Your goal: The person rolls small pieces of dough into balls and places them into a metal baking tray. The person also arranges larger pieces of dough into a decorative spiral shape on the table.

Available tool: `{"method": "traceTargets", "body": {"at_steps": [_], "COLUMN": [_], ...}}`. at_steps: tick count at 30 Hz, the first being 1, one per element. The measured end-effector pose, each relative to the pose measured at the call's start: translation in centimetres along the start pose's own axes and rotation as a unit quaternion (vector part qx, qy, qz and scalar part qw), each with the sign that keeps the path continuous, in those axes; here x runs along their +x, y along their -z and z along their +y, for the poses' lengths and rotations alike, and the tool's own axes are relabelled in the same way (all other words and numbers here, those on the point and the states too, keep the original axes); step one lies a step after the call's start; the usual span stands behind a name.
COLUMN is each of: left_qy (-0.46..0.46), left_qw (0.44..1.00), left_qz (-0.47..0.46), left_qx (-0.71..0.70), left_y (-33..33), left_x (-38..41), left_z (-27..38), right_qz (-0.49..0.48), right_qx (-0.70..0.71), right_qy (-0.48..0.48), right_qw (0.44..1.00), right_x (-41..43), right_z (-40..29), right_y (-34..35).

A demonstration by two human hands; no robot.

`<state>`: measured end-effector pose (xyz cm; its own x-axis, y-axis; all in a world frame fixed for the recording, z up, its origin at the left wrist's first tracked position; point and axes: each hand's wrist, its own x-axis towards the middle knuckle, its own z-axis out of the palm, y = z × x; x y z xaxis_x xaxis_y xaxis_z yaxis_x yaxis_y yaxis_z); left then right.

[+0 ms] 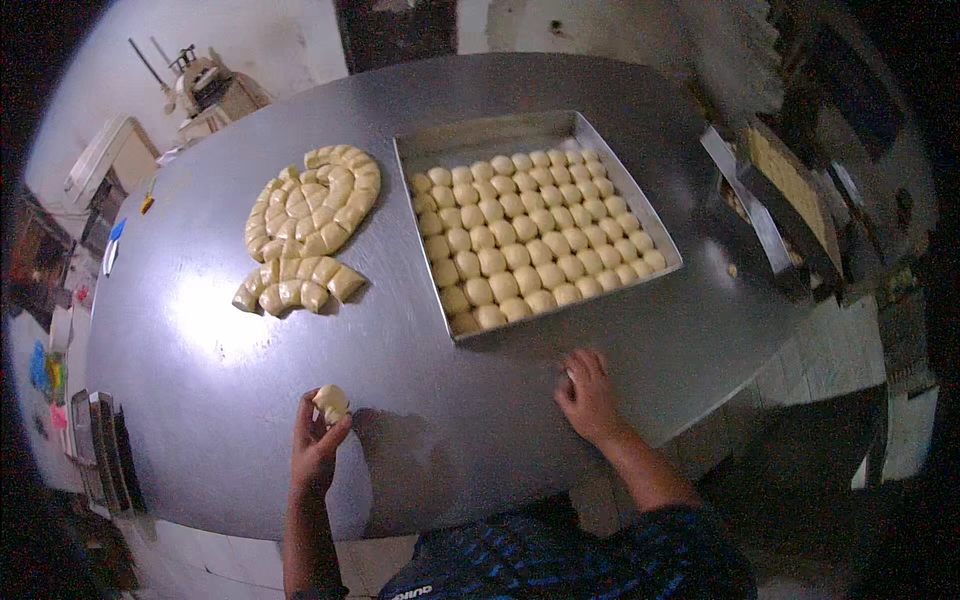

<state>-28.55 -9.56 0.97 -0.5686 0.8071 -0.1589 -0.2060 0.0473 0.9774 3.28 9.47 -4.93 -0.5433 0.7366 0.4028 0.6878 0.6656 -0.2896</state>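
Between the thumb and fingers of my left hand (319,442) is a piece of dough (331,403), held over the near left part of the metal table. My right hand (589,395) rests at the table just below the pan's near edge, fingers curled; whether anything is under them is hidden. A square metal baking pan (630,180) holds rows of round dough balls (523,227), with a bare strip along its far side. Left of the pan, cut dough pieces lie in a coil (315,202), and a smaller cluster of cut dough (300,285) touches its near side.
The metal table (225,420) has a curved-looking rim. More metal pans (757,210) stand at the right edge, with a small dough bit (732,270) near them. A blue and white item (113,244) lies at the left edge. A machine (214,90) stands beyond the far left.
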Motion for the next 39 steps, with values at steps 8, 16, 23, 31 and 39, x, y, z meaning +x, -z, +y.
{"method": "traceTargets", "body": {"at_steps": [8,16,23,31,39], "left_qy": [0.031,0.07,0.074,0.158,-0.108], "left_qw": [0.973,0.961,0.977,0.953,0.851], "left_qz": [0.192,0.268,0.174,-0.257,0.254], "left_qx": [-0.122,0.004,0.098,-0.029,0.447], "left_y": [1.2,2.1,0.9,-5.4,11.3], "left_x": [-1.8,-4.7,-3.4,2.2,16.2], "left_z": [-1.8,-2.4,-0.7,0.9,-2.7], "right_qz": [-0.071,0.202,-0.008,-0.348,-0.145], "right_qx": [0.568,0.452,0.374,0.572,-0.119], "right_qy": [-0.107,-0.04,-0.019,0.049,0.167], "right_qw": [0.813,0.868,0.927,0.741,0.968], "right_x": [20.2,43.2,38.2,9.2,0.0], "right_z": [0.9,-3.1,-5.8,-9.8,-3.3], "right_y": [5.2,-11.8,-11.3,-1.3,2.9]}}
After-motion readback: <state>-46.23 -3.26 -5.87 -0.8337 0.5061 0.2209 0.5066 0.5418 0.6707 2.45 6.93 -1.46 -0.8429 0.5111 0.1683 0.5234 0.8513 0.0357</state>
